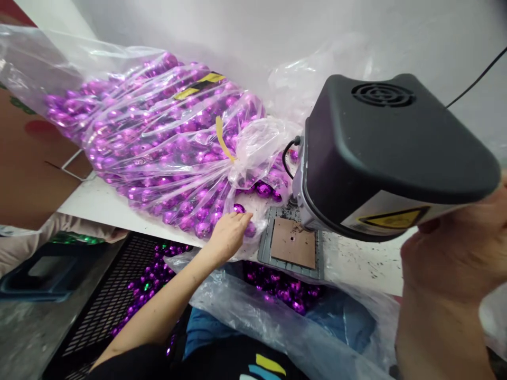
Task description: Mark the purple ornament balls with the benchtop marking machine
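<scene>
- Dozens of shiny purple balls [263, 188] fill a clear bag [259, 138] across the upper left and centre of the frame; more lie in a plastic sheet [233, 301] over the lap at bottom centre.
- The left hand [228, 233], at centre, has its fingers bent and close together, right beside one ball [238, 208]; whether it has hold of any is hidden.
- The right hand [455, 253], at the right edge, rests against the black machine [380, 158]; its fingers are out of sight, so there is no telling how firmly it grips.
- Each ball looks light, hard and slick, likely quick to roll and easily scratched; pinch it lightly around its widest part.
- The bag seems limp and would sag when lifted; take the gathered neck and support it underneath.
- The machine is probably stiff and heavy; its side edges look better to hold than the smooth top.
</scene>
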Motion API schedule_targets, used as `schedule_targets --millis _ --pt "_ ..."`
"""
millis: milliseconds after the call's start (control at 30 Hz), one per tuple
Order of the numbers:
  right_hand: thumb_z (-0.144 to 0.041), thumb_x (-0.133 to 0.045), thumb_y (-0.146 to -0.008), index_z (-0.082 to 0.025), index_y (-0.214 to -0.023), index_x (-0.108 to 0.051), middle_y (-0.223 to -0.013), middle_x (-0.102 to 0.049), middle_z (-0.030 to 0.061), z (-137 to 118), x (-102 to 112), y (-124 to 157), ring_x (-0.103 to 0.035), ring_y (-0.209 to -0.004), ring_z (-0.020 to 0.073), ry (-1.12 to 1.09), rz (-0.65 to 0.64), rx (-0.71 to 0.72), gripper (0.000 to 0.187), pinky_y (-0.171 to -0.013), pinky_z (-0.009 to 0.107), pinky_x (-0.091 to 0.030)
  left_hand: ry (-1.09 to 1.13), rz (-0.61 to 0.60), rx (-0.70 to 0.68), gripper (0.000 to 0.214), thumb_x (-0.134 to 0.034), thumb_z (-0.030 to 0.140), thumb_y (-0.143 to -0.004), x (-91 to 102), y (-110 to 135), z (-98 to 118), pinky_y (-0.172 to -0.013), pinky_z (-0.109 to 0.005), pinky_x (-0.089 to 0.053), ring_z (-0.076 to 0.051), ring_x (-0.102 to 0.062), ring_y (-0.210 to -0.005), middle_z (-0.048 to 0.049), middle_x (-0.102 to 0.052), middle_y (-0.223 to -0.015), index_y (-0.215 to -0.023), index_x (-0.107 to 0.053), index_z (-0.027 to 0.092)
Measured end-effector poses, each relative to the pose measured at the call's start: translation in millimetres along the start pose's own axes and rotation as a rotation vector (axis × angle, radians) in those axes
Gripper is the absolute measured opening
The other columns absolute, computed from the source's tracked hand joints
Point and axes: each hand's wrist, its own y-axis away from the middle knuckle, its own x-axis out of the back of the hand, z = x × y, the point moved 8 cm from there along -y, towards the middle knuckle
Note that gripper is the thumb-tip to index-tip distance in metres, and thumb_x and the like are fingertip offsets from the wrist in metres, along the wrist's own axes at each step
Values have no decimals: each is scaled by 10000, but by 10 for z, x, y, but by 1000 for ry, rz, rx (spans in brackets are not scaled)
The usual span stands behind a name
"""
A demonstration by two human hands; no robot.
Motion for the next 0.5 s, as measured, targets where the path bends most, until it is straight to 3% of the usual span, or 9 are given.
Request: schedule_targets --millis 100,267,400,500 --pt "-588 -558 -857 -148 -765 -604 -562 -430 -37 3 -6 -41 -473 -513 49 24 23 40 451 -499 247 -267 16 -137 -56 445 -477 66 -816 -79 -7 -23 -843 -384 -530 -259 -690 -936 -115 -727 -1035 -1229 -599 178" --pt "-655 -462 -880 -129 -739 -576 -559 -415 -38 38 -33 -99 -418 -511 29 55 27 65 557 -538 249 -240 -74 -240 -58 411 -631 163 -756 -282 -104 24 -768 -361 -537 -288 -681 -927 -119 -676 -1034 -1164 -586 178" --pt "-653 -486 -870 -114 -728 -568 -553 -382 -36 30 -64 -140 -393 -511 20 17 13 81 565 -521 220 -245 -14 -178 9 549 -608 117 -757 -302 -197 -71 -798 -374 -539 -268 -657 -963 -121 -577 -1190 -1290 -506 196" --pt "-667 -489 -861 -112 -719 -562 -565 -379 -26 13 -83 -160 -399 -541 27 0 7 80 578 -510 202 -254 344 -66 20 593 -585 119 -792 -163 -186 -137 -962 -410 -501 -258 -593 -1137 -100 -531 -1283 -1356 -446 237"
